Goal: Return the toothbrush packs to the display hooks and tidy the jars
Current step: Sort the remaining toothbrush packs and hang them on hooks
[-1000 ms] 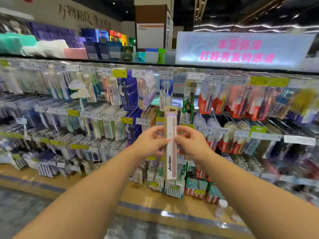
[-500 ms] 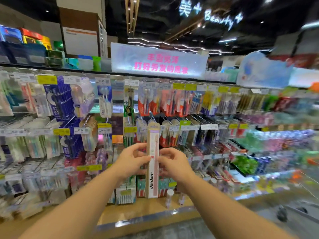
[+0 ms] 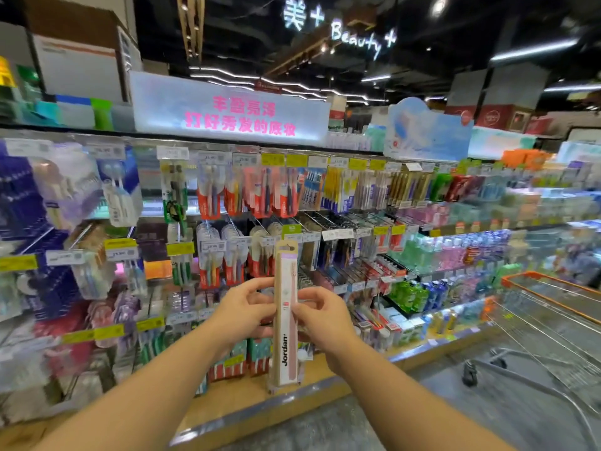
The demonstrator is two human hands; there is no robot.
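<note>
A dark ceiling with strip lights hangs over a grey floor and a lit sign.

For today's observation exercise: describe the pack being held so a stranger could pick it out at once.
Start at the lit sign with pink characters and drop straight down past the hooks. In front of the display, the left hand and right hand hold one upright toothbrush pack. Unlike the hanging red packs, it is slim, tan card, marked Jordan, with a pink brush.

We record: a lit white sign with pink characters above the shelving; a neon "Beauty +" ceiling sign; a pale blue cloud-shaped display card; green and blue bottles on lower right shelves; an orange-rimmed wire shopping trolley at far right.
</note>
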